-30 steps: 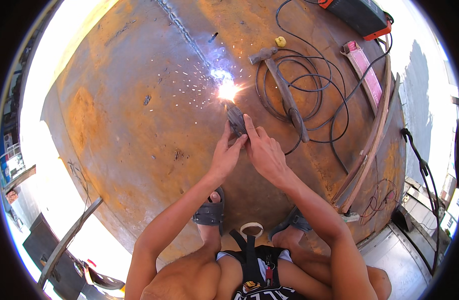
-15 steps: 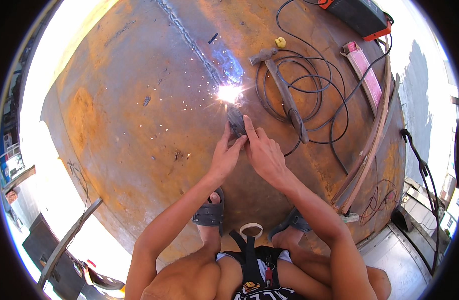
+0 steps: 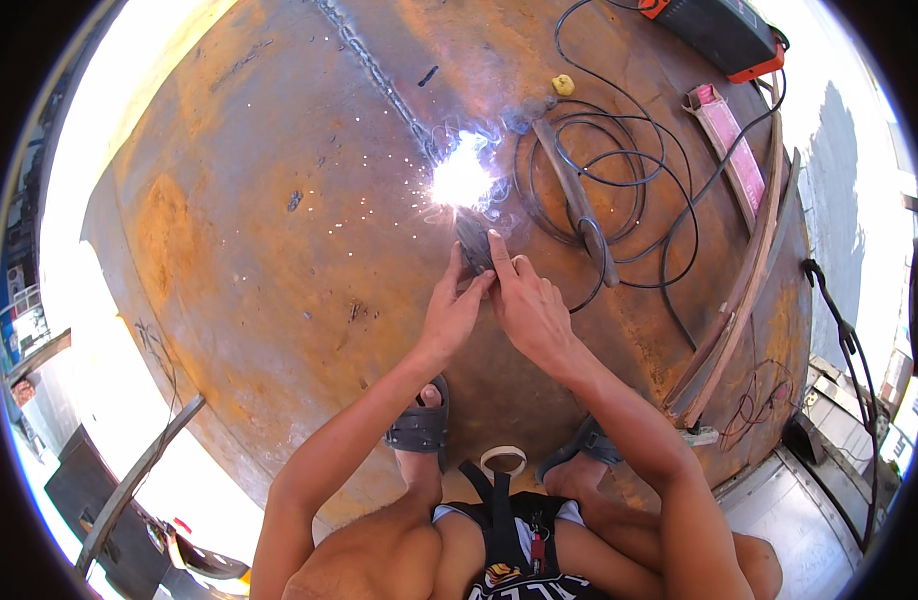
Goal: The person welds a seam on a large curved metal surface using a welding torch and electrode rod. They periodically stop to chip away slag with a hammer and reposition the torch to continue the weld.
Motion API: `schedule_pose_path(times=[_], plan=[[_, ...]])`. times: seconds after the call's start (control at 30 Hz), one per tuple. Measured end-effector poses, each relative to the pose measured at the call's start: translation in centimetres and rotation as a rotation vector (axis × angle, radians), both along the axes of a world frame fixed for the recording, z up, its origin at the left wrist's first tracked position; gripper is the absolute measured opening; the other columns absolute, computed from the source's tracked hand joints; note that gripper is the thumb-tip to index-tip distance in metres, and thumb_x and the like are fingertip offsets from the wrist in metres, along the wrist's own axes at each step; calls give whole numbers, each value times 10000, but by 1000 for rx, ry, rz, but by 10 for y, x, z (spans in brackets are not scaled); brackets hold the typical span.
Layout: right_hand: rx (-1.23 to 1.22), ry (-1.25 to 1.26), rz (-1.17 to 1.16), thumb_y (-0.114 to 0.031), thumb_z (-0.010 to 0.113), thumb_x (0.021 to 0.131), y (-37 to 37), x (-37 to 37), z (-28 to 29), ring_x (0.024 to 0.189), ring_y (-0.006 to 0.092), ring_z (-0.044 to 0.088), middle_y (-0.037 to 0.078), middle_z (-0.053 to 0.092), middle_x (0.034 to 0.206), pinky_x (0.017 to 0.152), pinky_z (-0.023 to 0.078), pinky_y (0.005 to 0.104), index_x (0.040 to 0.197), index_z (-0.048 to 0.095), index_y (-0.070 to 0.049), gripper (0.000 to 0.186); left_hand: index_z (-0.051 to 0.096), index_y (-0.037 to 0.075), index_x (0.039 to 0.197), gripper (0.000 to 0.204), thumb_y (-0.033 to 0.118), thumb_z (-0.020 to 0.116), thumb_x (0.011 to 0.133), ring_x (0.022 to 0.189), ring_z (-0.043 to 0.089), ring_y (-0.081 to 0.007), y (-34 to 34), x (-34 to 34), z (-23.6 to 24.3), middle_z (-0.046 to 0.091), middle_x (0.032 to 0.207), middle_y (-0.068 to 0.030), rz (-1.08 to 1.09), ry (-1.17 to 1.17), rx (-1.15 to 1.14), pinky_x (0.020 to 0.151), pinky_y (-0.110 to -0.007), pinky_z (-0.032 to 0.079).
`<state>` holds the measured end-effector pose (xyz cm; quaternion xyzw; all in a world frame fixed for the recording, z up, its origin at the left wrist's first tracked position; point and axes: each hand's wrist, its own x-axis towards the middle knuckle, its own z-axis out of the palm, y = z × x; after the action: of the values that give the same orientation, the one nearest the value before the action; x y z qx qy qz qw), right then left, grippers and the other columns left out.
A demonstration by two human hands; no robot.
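1. Metal surface (image 3: 164,240): broad, gently curved look, blotched grey and orange rust, pitted.
2. Weld bead (image 3: 374,75): narrow, rippled ridge, bluish-grey, running down toward the glare.
3. Left hand (image 3: 450,312): bare, pinching the electrode holder between thumb and fingers from its left and near end.
4. Glare (image 3: 464,175): white, ragged-edged, bluish smoke about it, sparks scattered mostly leftward.
5. Electrode holder (image 3: 473,243): dark grey, ridged, stubby; between both hands, far end at the glare, tip lost in light.
6. Right hand (image 3: 530,308): bare, index finger laid straight along the holder's right side, other fingers bent; undersides hidden.
7. Yellow lump (image 3: 563,85): small, rounded.
8. Hammer (image 3: 567,178): long, smooth brownish handle; head veiled by smoke.
9. Black cable (image 3: 643,182): thin, loosely looped around the hammer.
10. Pink carton (image 3: 729,150): long, narrow, torn-looking upper end.
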<state>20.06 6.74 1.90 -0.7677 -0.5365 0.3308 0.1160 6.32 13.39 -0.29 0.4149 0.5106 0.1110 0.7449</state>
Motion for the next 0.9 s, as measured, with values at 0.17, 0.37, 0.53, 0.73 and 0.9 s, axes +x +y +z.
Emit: schedule_pose_path(times=[0.17, 0.37, 0.53, 0.73, 0.9], plan=[[107, 92, -26, -202, 642, 1044, -14, -11, -1, 790, 474, 705, 204, 625, 1077, 689, 570, 590, 1691, 313, -145, 728, 262, -22, 1666, 770, 307, 667, 1100, 1217, 615, -195, -13, -7, 9, 615, 1391, -154, 147, -6, 12, 1028, -343, 498], [99, 253, 40, -144, 682, 974, -25, -54, 20, 916, 467, 681, 224, 581, 1133, 724, 572, 567, 1667, 272, -19, 815, 427, 58, 1439, 598, 430, 709, 1066, 1027, 557, -131, -29, -24, 19, 564, 1171, -57, 424, 89, -53, 911, -315, 488], [183, 118, 230, -132, 704, 927, -24, -64, 41, 983, 417, 667, 223, 597, 1114, 779, 570, 503, 1556, 401, 75, 728, 467, 155, 1252, 408, 363, 742, 1033, 905, 554, -96, -30, -37, 27, 530, 1055, 0, 589, 37, -190, 708, -293, 495], [330, 85, -26, -286, 734, 997, 27, -1, 124, 794, 414, 721, 143, 727, 917, 730, 559, 508, 1099, 722, -14, 291, 454, 141, 1305, 450, 314, 751, 1015, 958, 575, -120, -39, -46, 34, 530, 1104, -13, 535, 84, -145, 736, -330, 565], [-205, -324, -101, -384, 720, 1010, 43, 98, 47, 899, 466, 727, 247, 757, 1007, 782, 557, 549, 1017, 715, 31, 415, 438, 145, 1344, 495, 329, 761, 1018, 1000, 589, -108, -67, -36, 32, 538, 1121, -3, 457, 35, -142, 784, -343, 597]])
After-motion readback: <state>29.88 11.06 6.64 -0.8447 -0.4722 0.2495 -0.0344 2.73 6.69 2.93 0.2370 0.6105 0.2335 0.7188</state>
